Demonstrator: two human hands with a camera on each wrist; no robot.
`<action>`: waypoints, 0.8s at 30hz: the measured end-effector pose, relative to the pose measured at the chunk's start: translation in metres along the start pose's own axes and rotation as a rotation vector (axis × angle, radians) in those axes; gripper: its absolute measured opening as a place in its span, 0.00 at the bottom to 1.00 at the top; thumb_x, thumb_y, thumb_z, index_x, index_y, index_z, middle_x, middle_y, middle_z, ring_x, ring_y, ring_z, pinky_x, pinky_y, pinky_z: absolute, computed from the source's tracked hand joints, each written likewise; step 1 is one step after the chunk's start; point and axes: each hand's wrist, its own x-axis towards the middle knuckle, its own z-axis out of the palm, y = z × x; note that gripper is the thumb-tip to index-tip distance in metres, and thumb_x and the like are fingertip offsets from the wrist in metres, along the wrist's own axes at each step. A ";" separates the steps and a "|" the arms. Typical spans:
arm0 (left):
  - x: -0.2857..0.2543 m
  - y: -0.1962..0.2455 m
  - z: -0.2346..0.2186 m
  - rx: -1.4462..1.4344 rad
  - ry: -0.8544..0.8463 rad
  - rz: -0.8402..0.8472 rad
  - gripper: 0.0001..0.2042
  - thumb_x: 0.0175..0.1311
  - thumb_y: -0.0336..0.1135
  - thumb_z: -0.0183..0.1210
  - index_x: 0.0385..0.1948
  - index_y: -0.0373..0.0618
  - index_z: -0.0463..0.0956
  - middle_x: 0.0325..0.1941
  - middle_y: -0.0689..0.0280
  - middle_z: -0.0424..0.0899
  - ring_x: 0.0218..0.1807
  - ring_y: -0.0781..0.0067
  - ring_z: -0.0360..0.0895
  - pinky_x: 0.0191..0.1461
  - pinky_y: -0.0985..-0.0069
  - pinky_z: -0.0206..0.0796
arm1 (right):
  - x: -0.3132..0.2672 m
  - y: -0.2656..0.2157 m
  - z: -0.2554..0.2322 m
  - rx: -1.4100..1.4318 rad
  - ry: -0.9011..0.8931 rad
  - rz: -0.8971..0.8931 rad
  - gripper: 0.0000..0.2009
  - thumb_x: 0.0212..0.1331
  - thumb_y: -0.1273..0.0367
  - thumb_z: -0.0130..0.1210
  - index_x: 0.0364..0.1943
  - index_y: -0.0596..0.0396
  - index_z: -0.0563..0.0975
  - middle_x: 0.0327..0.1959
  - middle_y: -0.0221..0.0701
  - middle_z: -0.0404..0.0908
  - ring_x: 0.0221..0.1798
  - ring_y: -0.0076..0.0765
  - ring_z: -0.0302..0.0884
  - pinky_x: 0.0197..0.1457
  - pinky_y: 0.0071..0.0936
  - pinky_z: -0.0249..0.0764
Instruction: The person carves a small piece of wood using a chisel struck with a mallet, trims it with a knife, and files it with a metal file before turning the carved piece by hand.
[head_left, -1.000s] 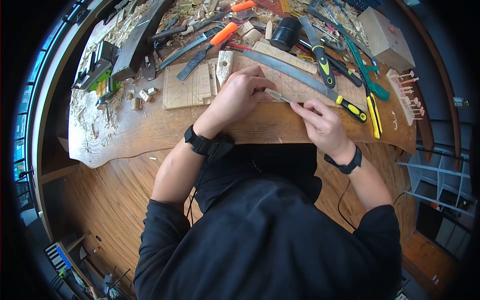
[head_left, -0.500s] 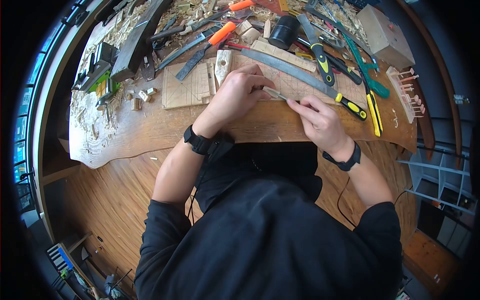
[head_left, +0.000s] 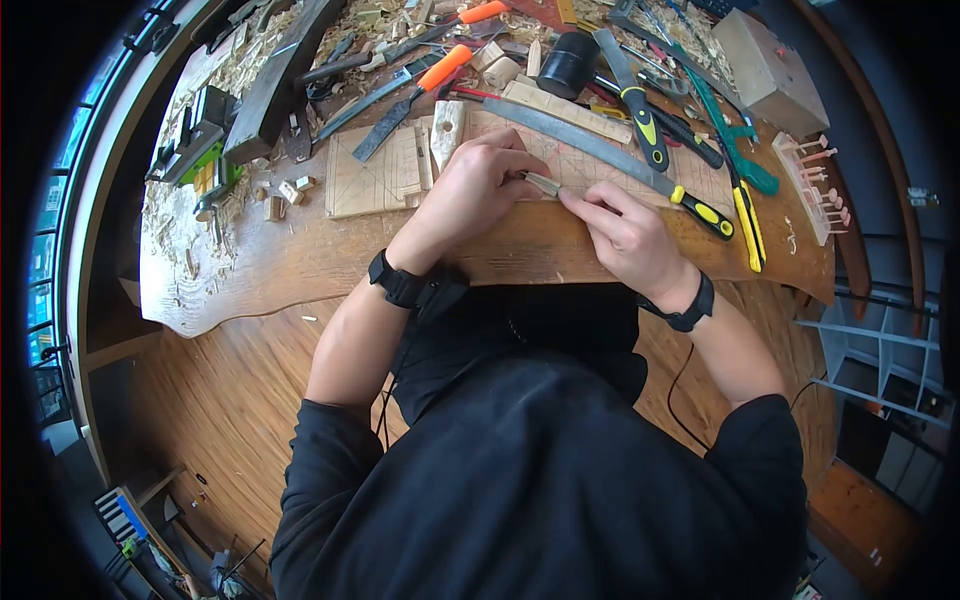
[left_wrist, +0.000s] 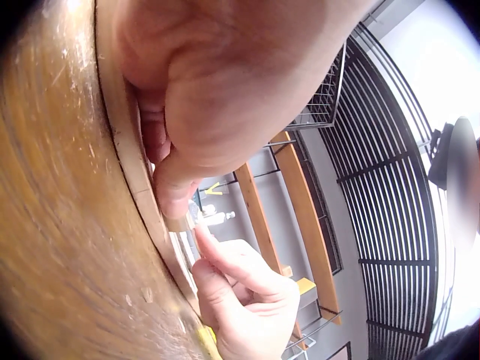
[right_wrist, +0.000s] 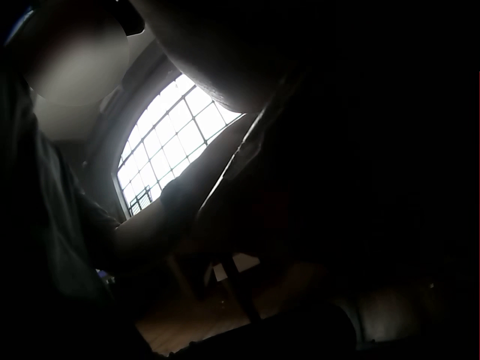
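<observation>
My left hand (head_left: 478,188) pinches a small pale wooden piece (head_left: 543,184) over the near edge of the marked board (head_left: 375,190). From the right, my right hand (head_left: 628,238) reaches to the free end of that piece, thumb and finger pinched on a thin grey strip mostly hidden by the fingers. Low over the wooden table (left_wrist: 67,187), the left wrist view has the left hand (left_wrist: 217,97) near the board's edge and the right hand (left_wrist: 247,300) close to its fingertips. The right wrist view is mostly dark and hides the work.
Beyond the hands lie a long rasp (head_left: 590,150), a chisel with an orange handle (head_left: 443,68), a black mallet head (head_left: 570,66) and a green saw (head_left: 725,130). Wood shavings (head_left: 195,250) and small offcuts (head_left: 280,205) litter the left. A rack of pink-tipped pieces (head_left: 815,190) stands at right.
My right hand has moved left, its fingertips now nearer the wooden piece, and less of the thin strip shows. The left hand has stayed nearly in place.
</observation>
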 end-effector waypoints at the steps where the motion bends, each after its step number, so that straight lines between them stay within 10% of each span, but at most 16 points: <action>1: -0.001 0.001 0.000 -0.003 0.000 -0.002 0.13 0.57 0.25 0.74 0.45 0.43 0.92 0.38 0.62 0.84 0.35 0.63 0.83 0.43 0.68 0.75 | -0.002 -0.001 -0.002 0.000 -0.003 0.002 0.24 0.54 0.85 0.59 0.58 0.57 0.86 0.38 0.36 0.77 0.37 0.44 0.82 0.42 0.39 0.81; 24: 0.001 0.006 -0.003 -0.008 -0.034 -0.041 0.12 0.56 0.27 0.74 0.43 0.42 0.91 0.39 0.57 0.85 0.43 0.51 0.85 0.50 0.60 0.77 | -0.002 -0.003 -0.008 -0.033 -0.035 -0.037 0.24 0.56 0.85 0.58 0.59 0.59 0.85 0.38 0.36 0.77 0.38 0.43 0.82 0.43 0.38 0.81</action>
